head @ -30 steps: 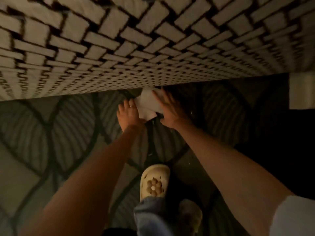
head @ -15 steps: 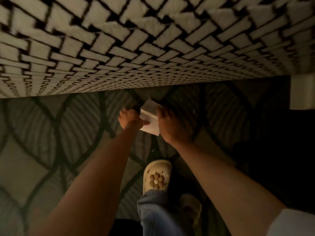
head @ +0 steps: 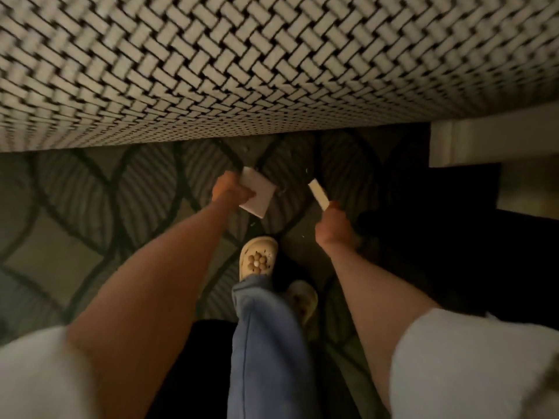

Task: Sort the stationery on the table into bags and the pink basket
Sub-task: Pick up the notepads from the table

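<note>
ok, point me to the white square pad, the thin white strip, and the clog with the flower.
white square pad (head: pixel 258 193), head view, centre of its flat face.
thin white strip (head: pixel 318 194), head view, middle of its length.
flower clog (head: pixel 258 257), head view, on the flower charm on its toe.

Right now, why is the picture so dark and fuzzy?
In the head view the light is dim and yellowish; the right side falls into black shadow; the woven cloth smears at the top left and the sleeves blur, likely from motion; the wide lens bends the edges. The white pad in the left hand and strip in the right hand stay readable.
</note>
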Demonstrator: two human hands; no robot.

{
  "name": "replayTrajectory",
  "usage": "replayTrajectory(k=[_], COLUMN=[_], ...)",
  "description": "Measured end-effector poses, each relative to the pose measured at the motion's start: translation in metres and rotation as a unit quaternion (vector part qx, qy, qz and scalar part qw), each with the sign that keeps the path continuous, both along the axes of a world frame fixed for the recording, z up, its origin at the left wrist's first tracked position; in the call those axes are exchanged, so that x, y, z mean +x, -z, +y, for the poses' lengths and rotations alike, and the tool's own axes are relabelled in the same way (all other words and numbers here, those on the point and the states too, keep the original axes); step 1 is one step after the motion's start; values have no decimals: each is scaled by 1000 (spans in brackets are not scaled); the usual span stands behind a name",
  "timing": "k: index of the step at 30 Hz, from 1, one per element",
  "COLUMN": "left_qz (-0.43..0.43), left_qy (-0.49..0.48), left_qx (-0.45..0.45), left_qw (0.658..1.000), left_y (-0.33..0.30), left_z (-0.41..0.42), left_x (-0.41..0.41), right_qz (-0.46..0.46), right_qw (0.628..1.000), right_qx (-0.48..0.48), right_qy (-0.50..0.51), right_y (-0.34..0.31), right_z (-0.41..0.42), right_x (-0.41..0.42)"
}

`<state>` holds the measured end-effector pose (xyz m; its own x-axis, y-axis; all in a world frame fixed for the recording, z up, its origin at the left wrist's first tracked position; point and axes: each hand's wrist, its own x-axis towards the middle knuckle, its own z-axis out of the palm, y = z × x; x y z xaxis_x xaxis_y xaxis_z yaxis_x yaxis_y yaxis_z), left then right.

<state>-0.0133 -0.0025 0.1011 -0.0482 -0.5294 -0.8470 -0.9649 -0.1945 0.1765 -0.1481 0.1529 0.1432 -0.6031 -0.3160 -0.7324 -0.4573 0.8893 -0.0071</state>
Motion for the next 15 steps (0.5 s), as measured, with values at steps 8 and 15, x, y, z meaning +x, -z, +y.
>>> replayTrajectory(k=[8, 15], left_qz=[78, 176], left_qy=[-54, -125], left_qx=[-25, -85], left_qw=[995, 973], left_y=[-161, -301], left_z=[1, 16], left_x=[-12, -17], right_qz=[-31, -22], right_qw=[979, 913], right_qx=[-96, -270], right_qy=[175, 305], right_y=[-179, -324], right_z=[-24, -38], right_x=[17, 19])
